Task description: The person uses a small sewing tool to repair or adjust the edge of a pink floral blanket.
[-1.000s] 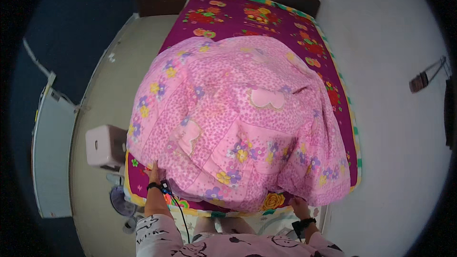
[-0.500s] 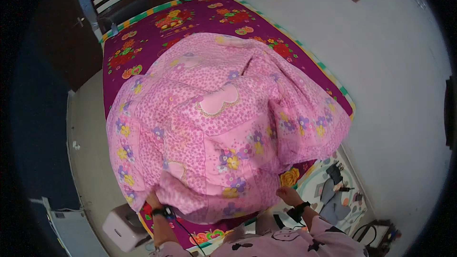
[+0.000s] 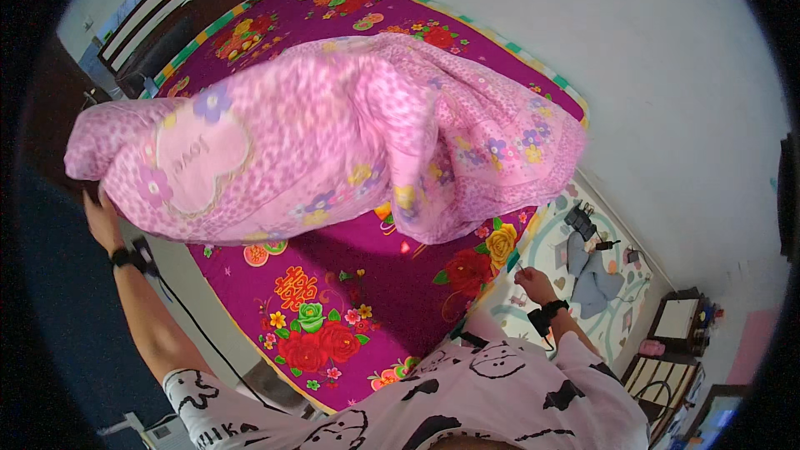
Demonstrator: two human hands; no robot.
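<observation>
A pink quilt (image 3: 308, 150) with purple and yellow flowers hangs bunched across the middle of the bed, its left part raised and blurred by motion. My left hand (image 3: 102, 221), arm stretched far out to the left, is closed on the quilt's left edge; the fold hides some fingertips. By the bed's right edge, my right hand (image 3: 536, 285) is apart from the quilt, with its fingers curled near the sheet's border. Whether anything lies in those fingers I cannot make out. Below the quilt shows the purple flowered bedsheet (image 3: 375, 279).
A dark headboard (image 3: 179, 12) stands at the far end, and a white wall (image 3: 667, 75) runs along the right. On the patterned mat (image 3: 517, 317) right of the bed lie a grey cloth (image 3: 590, 275) and a black adapter (image 3: 581, 218). A black cable (image 3: 200, 329) trails from my left wrist.
My left hand has swung up and to the left with the quilt's near edge, baring the sheet close to me. My right hand has shifted slightly right and farther away.
</observation>
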